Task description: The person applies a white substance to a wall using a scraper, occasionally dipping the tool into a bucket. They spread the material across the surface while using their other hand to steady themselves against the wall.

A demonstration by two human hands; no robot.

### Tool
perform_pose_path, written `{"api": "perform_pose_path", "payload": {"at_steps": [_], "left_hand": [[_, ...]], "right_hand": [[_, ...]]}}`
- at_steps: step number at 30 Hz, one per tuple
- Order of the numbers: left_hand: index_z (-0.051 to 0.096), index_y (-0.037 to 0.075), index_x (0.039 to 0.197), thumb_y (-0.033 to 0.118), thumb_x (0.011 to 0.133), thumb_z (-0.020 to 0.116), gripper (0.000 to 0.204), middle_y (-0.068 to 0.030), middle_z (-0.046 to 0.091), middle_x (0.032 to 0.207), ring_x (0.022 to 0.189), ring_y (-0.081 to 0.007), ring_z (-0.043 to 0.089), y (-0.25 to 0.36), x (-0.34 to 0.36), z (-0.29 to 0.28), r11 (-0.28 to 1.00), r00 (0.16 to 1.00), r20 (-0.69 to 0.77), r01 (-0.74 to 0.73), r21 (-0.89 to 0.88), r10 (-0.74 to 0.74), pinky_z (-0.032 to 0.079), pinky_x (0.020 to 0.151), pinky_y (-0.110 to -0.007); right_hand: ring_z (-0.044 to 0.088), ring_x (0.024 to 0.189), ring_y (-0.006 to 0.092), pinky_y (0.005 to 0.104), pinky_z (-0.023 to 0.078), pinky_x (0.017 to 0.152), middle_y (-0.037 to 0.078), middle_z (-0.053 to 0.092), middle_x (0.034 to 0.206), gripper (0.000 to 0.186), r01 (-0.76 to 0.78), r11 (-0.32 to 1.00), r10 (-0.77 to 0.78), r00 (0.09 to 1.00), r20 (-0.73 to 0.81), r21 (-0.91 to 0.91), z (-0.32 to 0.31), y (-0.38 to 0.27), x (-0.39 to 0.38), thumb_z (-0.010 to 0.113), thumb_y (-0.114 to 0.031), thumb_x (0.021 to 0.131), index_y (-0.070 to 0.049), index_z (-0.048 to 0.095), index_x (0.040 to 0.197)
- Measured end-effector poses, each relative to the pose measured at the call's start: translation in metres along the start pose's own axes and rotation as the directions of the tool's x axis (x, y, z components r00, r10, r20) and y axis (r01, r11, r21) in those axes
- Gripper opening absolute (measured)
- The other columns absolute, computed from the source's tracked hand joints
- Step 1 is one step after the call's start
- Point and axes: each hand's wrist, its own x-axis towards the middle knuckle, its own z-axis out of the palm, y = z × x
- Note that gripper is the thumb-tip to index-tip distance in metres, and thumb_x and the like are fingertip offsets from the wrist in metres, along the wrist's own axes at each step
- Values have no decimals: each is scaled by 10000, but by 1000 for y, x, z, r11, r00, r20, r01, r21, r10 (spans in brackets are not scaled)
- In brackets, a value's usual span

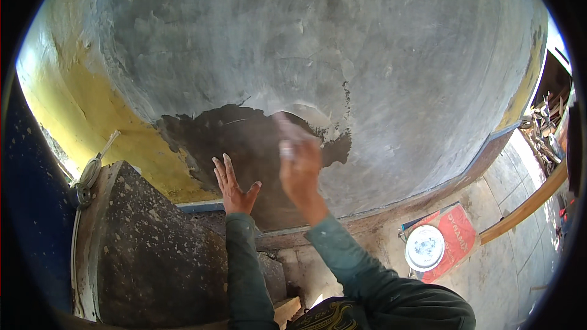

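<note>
Ahead of me a grey plastered wall [244, 36] carries a dark, wet-looking patch [211, 131] low in its middle. My left hand [237, 190] is open at the lower part of this patch, fingers pointing up and thumb out. Whether its palm touches the wall I cannot tell. To its right, my right hand [301, 168] is raised in front of the patch and smeared by motion. Its fingers are curled round something pale and blurred [293, 127], whose kind does not show. Along the patch's upper right edge runs a jagged line of rough plaster [333, 128].
Yellow paint [131, 140] shows at the wall's left. A speckled dark block [165, 244] stands at lower left, a corded cable [92, 171] beside it. On the tiled floor [501, 275], a white round container [425, 248] sits on a red bag [457, 238], near a curved wooden piece [526, 201].
</note>
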Motion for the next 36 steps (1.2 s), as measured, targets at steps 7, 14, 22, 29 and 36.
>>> {"api": "perform_pose_path", "payload": {"at_steps": [7,14,22,29,36], "left_hand": [[134,188,1653,245,692,848,1200,-201,9,1709,1557,-436,91,20,2,12,1000,1000,10,18,-18,-18,221,1227,-544],[135,184,1653,257,704,855,1194,-207,22,1707,1555,-438,103,4,-1,-4,1000,1000,19,-3,3,3,229,1224,-543],[135,168,1648,285,733,850,1167,-198,26,1707,1542,-483,86,3,-1,18,1000,1000,23,-1,-2,1,222,1236,-552],[152,133,1639,382,848,761,1029,-208,53,1701,1549,-454,96,-44,8,24,973,999,6,-38,-226,40,243,1228,-550],[149,187,1648,366,772,823,1120,-202,37,1704,1558,-429,91,-16,1,21,795,972,155,232,-560,-174,253,1216,-566]], "right_hand": [[645,1039,236,374,498,900,145,684,1227,340,-524,786,618,674,-405,326,-59,123,-66,567,-71,972,73,617,1276],[598,1083,382,443,464,957,197,638,1219,365,-436,896,434,826,-359,79,10,41,-13,526,-87,999,-4,605,1346],[558,1157,354,446,468,986,130,582,1316,547,-224,973,209,957,-201,-54,48,-33,24,600,-45,899,-114,562,1440],[540,1129,366,435,501,965,95,493,1447,774,-112,992,108,992,62,65,87,-79,26,700,-14,745,-114,495,1484],[602,1024,375,453,494,889,180,632,1082,314,-241,924,244,969,27,296,10,-32,11,592,-131,968,-2,636,1251]]}}
